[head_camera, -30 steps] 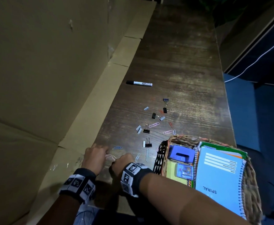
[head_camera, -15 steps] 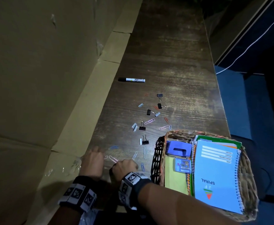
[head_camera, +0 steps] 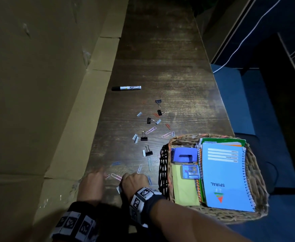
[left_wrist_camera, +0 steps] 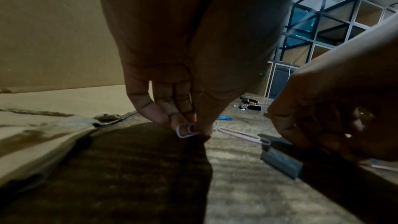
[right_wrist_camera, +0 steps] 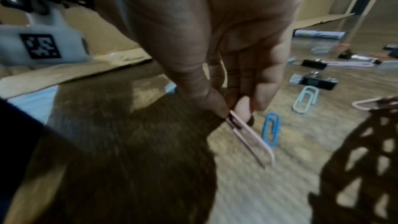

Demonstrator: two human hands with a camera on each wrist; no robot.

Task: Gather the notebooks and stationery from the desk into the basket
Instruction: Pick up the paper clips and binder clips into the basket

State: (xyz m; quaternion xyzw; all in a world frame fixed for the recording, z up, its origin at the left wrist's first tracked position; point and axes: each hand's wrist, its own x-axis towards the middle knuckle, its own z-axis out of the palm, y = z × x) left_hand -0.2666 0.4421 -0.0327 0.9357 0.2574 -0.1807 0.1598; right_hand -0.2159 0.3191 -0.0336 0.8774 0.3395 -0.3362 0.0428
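I see left hand [left_wrist_camera: 193, 67] pinching small clip [left_wrist_camera: 186, 130] | right hand [right_wrist_camera: 215, 48] pinching pink clip [right_wrist_camera: 252, 138] (blue clip [right_wrist_camera: 271, 129] just beside)

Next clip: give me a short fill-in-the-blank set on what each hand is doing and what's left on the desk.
1. The right hand pinches a pink ____ between thumb and fingers.
2. The left hand pinches a small clip against the ____.
3. The blue spiral notebook lies inside the ____.
4. Farthest from the hands, a ____ with a black cap lies on the wood.

Missing words: paper clip; desk; basket; marker
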